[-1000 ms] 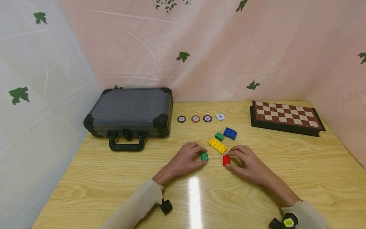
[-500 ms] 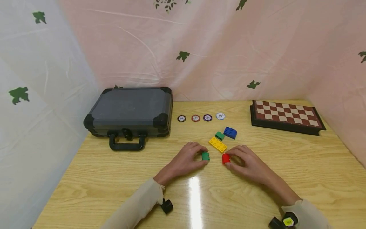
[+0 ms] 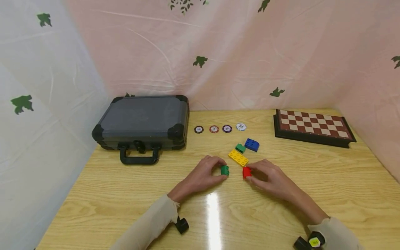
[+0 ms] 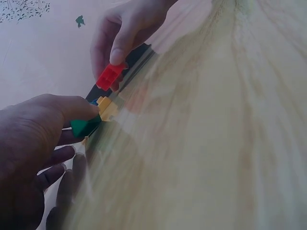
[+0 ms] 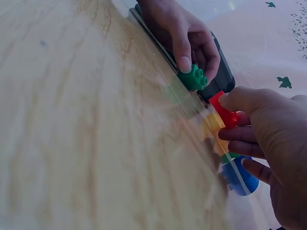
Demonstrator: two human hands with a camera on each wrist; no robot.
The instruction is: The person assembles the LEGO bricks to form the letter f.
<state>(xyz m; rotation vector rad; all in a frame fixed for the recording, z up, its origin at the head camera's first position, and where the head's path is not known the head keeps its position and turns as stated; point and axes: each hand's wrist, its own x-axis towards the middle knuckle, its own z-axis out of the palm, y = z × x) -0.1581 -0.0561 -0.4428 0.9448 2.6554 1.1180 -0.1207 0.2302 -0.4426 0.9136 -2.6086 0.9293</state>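
Since the earlier frames, both bricks have been drawn slightly closer together and a little toward the yellow brick, though a gap between them is kept. The green brick (image 3: 224, 170) is pinched between thumb and curled fingers of the left hand (image 3: 201, 177), and the red brick (image 3: 246, 172) is pinched likewise by the right hand (image 3: 273, 180), at 3 o'clock from the green one; both are held low over the wooden table (image 3: 125, 198), and whether they touch it cannot be told. From the right wrist view the green brick's studs are seen tilted toward the red brick. Just at 12 o'clock from the two hands, a flat yellow brick (image 3: 238, 158) is laid on the table, with a smaller green brick (image 3: 240, 148) and a blue brick (image 3: 251, 144) just beyond it. Farther at 12 o'clock, four poker chips (image 3: 220, 128) are set in a row. A dark carrying case (image 3: 142, 121) is found at 10 o'clock and a chessboard (image 3: 312, 126) at 2 o'clock.
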